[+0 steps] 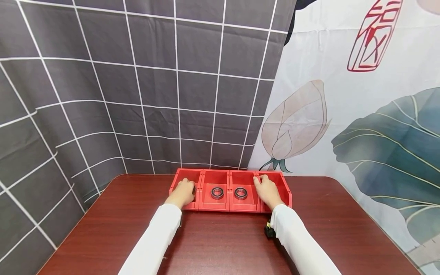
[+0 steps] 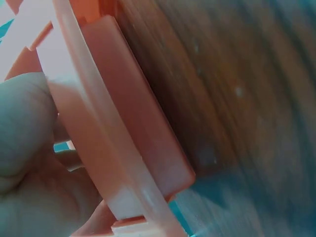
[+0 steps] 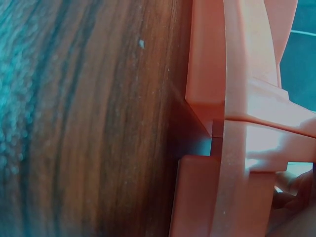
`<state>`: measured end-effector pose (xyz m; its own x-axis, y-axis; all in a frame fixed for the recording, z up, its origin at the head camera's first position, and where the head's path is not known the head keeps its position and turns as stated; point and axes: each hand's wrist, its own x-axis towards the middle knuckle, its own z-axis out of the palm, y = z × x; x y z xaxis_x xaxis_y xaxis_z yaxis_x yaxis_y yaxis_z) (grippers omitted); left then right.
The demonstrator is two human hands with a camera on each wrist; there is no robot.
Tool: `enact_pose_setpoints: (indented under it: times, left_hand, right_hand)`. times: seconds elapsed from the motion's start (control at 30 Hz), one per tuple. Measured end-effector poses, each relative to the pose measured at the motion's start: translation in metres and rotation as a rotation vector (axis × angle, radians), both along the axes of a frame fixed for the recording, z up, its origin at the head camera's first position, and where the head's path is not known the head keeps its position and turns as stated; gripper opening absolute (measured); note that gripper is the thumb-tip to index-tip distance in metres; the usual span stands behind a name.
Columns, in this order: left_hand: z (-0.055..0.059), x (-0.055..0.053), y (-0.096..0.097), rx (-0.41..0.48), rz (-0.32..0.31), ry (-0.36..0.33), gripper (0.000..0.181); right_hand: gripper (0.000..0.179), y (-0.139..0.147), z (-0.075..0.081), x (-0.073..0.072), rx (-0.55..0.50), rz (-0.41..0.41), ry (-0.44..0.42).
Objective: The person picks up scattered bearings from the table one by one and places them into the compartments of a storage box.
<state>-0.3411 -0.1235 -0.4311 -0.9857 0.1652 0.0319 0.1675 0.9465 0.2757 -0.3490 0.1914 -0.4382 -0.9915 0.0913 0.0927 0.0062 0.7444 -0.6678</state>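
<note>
Four-sided red bins stand joined in a row at the table's back edge. My left hand reaches into the leftmost bin, fingers bent downward; a dark rounded edge shows beside them. In the left wrist view, the thumb and bent fingers lie behind the bin's front wall. My right hand reaches into the rightmost bin, its fingertips hidden there and the index finger near the divider. I cannot tell what either hand holds. A ring bearing lies in the centre-left bin, another bearing in the centre-right one.
A small black and yellow object lies on the brown table, partly behind the right sleeve. Behind the bins hang a dark grid-patterned curtain and a white cloth printed with plants.
</note>
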Motion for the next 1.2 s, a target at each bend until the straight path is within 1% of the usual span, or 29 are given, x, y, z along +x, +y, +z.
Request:
enact_pose_setpoints:
  times: [0.2,0.37,0.47,0.63,0.93,1.0,1.1,1.2]
  left_hand:
    - [0.002,0.007,0.004,0.061,0.020,0.042,0.048]
    - [0.004,0.010,0.003,0.062,0.015,0.091,0.045]
    - [0.008,0.013,0.003,0.064,0.000,0.134,0.044]
    - [0.012,0.020,0.004,0.081,-0.005,0.180,0.045]
    - [0.020,0.030,0.005,0.109,-0.005,0.222,0.046]
    - [0.020,0.032,0.004,0.115,-0.009,0.232,0.045]
    - [0.019,0.035,0.002,0.128,-0.002,0.225,0.046]
    - [0.019,0.040,-0.001,0.135,-0.001,0.241,0.047]
  right_hand:
    - [0.050,0.001,-0.002,-0.001,-0.002,-0.002,0.003]
    - [0.050,0.000,-0.001,-0.001,0.000,0.001,-0.004]
    - [0.050,0.000,0.001,-0.001,0.004,0.002,-0.003]
    - [0.049,0.000,0.003,0.000,0.007,-0.001,-0.005]
    - [0.050,0.002,0.001,-0.001,0.000,-0.003,-0.005]
    - [0.050,0.002,0.000,-0.001,0.000,-0.003,-0.006]
    - [0.050,0.002,0.000,-0.001,-0.002,0.000,-0.013]
    - [0.050,0.002,0.000,-0.001,-0.005,0.001,-0.017]
